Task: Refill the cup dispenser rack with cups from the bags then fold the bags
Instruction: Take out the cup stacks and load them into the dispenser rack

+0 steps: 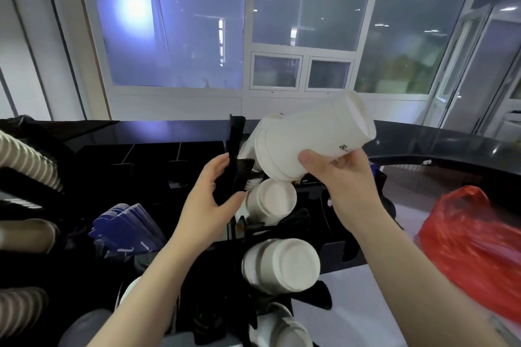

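Right hand (342, 175) raised, fingers curled around white cup stack (313, 135), tilted at top of black dispenser rack (332, 255). Left hand (210, 197) grips rack's upright post (235, 155).

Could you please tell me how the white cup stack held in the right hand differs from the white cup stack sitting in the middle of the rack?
The held cup stack is gripped by the right hand above the rack; the middle cup stack sits in a rack slot, untouched. The held stack tilts with its base up and to the right; the racked stack's base faces the camera. The held stack shows a small printed mark; the racked one shows none. Both are plain white paper cups, nested.
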Demonstrator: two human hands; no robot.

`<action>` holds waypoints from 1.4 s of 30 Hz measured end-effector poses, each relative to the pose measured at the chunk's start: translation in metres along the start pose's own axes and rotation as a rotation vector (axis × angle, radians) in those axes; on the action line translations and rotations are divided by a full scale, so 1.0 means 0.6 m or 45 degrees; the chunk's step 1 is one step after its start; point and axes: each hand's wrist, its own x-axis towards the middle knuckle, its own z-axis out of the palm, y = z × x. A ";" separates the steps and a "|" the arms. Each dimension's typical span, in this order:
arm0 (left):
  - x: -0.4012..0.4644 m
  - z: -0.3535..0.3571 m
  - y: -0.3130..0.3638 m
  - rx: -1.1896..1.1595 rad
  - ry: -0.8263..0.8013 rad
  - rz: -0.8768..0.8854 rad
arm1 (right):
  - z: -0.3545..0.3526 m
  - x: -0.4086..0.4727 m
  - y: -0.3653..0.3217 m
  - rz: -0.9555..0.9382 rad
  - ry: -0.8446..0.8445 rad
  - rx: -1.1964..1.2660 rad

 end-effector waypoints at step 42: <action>-0.399 -0.004 0.097 -0.182 0.097 -0.588 | -0.040 -0.362 0.016 0.277 -0.256 -0.923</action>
